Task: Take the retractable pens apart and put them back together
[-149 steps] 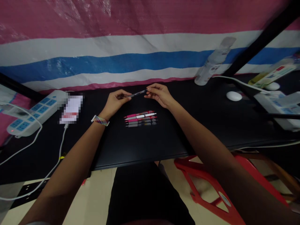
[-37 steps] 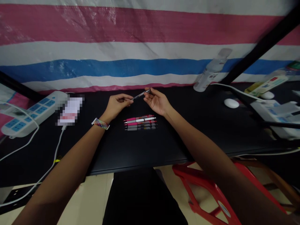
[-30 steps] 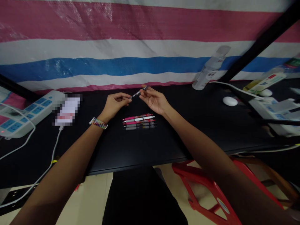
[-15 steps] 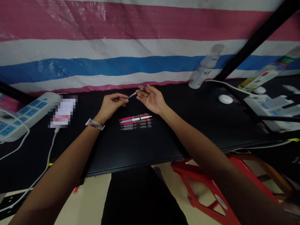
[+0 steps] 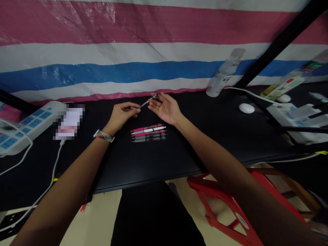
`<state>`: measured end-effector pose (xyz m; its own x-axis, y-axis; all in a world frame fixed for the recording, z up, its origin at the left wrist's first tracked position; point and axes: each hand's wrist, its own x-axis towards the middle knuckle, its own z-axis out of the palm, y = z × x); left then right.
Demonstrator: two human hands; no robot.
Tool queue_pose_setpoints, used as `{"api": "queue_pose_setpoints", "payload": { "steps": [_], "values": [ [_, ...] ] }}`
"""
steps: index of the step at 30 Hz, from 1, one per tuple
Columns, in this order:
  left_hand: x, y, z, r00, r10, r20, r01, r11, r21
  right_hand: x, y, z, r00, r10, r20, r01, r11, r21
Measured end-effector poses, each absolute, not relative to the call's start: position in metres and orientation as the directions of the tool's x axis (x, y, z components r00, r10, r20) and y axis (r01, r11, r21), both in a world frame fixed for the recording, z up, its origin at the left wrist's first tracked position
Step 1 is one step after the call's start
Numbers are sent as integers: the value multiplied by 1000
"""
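Observation:
A slim pen (image 5: 145, 103) with a clear barrel and dark end is held aslant above the black table, between my two hands. My left hand (image 5: 124, 114) pinches its lower end between thumb and fingertips; a colourful woven band circles that wrist. At the upper end, the fingers of my right hand (image 5: 166, 108) hold the pen lightly, with the palm turned up and the other fingers loosely spread. Below the hands, several pens lie side by side in a row: a pink pen (image 5: 139, 129), a white and pink one, and grey clear ones (image 5: 147, 139).
On the left are a power strip (image 5: 38, 118) and a phone (image 5: 69, 123), blurred out, on a white cable. A clear bottle (image 5: 222, 77), a white mouse-like object (image 5: 246, 108) and another bottle (image 5: 287, 85) stand to the right. A red stool (image 5: 220, 201) is below the table edge.

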<state>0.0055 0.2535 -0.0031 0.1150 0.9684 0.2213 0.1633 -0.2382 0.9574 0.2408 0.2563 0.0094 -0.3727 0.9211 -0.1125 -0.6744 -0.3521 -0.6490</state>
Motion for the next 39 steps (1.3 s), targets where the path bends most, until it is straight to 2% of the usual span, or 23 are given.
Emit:
{"api": "queue_pose_setpoints", "payload": {
  "steps": [4,11,18,23,31,39],
  "values": [
    [5,253,-2,124,969,214,178,-234,956,242,263,3,-333,931,-149,-680,-347,-646],
    [5,253,-2,127,970,207,186,-228,956,239,256,5,-367,928,-71,-680,-319,-660],
    [4,254,-4,133,969,208,176,-230,957,240,264,1,-316,938,-141,-674,-327,-662],
    [3,254,-5,133,970,204,176,-225,958,238,257,5,-347,934,-82,-653,-304,-694],
    [5,251,2,134,975,178,193,-202,960,240,264,2,-332,934,-132,-675,-333,-658],
    [6,248,4,152,972,179,195,-207,959,240,256,8,-390,916,-99,-680,-359,-639]
  ]
}}
